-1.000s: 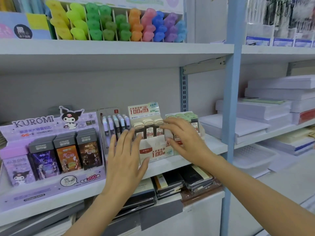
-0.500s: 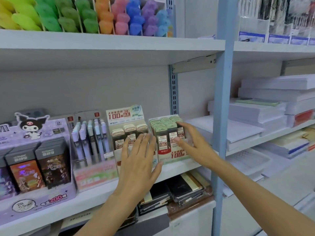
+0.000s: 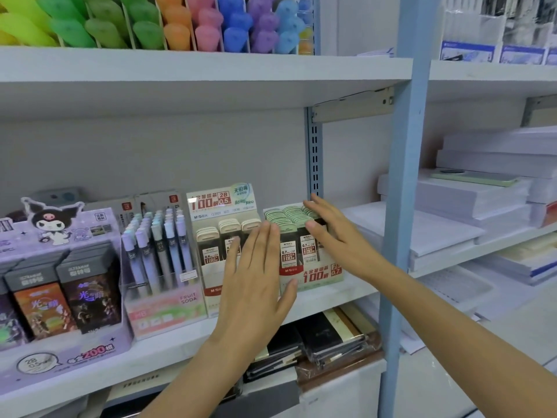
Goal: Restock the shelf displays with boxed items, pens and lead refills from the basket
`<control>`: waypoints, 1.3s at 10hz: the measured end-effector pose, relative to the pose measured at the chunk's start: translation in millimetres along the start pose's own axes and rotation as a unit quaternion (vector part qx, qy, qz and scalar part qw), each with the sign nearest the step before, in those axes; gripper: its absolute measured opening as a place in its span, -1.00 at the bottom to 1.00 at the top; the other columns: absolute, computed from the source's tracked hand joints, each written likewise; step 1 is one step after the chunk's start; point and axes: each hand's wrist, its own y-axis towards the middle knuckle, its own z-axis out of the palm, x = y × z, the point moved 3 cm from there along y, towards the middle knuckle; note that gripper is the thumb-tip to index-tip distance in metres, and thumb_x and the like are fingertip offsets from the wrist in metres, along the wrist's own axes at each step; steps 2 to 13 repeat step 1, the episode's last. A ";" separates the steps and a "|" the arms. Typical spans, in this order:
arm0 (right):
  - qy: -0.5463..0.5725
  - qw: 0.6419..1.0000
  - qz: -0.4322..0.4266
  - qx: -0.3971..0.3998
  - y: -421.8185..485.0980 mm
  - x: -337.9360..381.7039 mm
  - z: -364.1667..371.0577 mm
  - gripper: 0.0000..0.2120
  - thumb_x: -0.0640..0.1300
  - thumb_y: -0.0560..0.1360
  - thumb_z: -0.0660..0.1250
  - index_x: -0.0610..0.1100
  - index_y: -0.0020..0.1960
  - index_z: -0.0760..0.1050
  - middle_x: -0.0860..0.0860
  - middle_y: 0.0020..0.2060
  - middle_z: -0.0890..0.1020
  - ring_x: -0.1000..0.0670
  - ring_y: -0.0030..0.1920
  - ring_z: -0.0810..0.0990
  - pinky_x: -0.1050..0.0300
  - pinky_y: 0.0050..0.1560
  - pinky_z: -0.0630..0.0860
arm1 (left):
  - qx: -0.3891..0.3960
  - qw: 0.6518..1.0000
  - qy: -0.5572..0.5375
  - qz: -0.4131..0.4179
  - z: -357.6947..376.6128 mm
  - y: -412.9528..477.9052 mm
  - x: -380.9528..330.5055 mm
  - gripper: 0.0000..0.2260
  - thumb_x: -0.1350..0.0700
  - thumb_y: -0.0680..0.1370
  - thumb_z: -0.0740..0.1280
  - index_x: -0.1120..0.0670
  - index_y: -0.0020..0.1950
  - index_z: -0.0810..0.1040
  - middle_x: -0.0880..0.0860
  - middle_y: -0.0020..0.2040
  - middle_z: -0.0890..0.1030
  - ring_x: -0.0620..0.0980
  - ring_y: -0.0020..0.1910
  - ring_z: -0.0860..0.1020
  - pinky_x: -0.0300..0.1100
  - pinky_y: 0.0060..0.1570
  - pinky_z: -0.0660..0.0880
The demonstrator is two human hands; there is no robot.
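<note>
On the middle shelf (image 3: 168, 354) stand two lead refill display boxes side by side. The 0.5 box (image 3: 214, 236) holds cream-capped refill cases; the 0.7 box (image 3: 304, 268) holds green-capped cases. My left hand (image 3: 256, 285), fingers straight, lies flat against the fronts of both boxes where they meet. My right hand (image 3: 334, 236) rests with straight fingers over the top right of the 0.7 box, thumb against its front cases. Neither hand holds anything. The basket is out of view.
A pen display marked FRUIT SODA (image 3: 159, 267) and a purple Kuromi lead box (image 3: 57, 285) stand to the left. Coloured highlighters (image 3: 168, 22) fill the upper shelf. A blue upright post (image 3: 404, 206) stands right of my hands, with paper stacks (image 3: 482, 200) beyond. Notebooks (image 3: 328, 336) lie below.
The view has shifted right and closer. My left hand moved right from the 0.5 box's front to the seam between the boxes. My right hand slid onto the 0.7 box's top right.
</note>
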 end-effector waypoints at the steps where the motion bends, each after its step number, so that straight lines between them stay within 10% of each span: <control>1: 0.028 0.996 -0.031 -0.082 -13.3 18.1 -22.9 -0.46 0.20 0.56 0.10 0.08 0.50 0.23 0.19 0.52 0.18 0.21 0.48 0.15 0.05 0.46 0.17 | -0.030 0.999 -0.038 0.012 -5.7 -22.3 8.5 -0.37 -0.13 0.59 0.08 0.14 0.58 0.05 0.10 0.58 0.12 0.05 0.56 0.09 0.08 0.51 0.03; 13: 0.028 0.996 -0.031 -0.082 -13.3 18.1 -22.9 -0.46 0.20 0.56 0.10 0.08 0.50 0.23 0.19 0.52 0.18 0.21 0.48 0.15 0.05 0.46 0.17 | -0.030 0.999 -0.038 0.012 -5.7 -22.3 8.5 -0.37 -0.13 0.59 0.08 0.14 0.58 0.05 0.10 0.58 0.12 0.05 0.56 0.09 0.08 0.51 0.03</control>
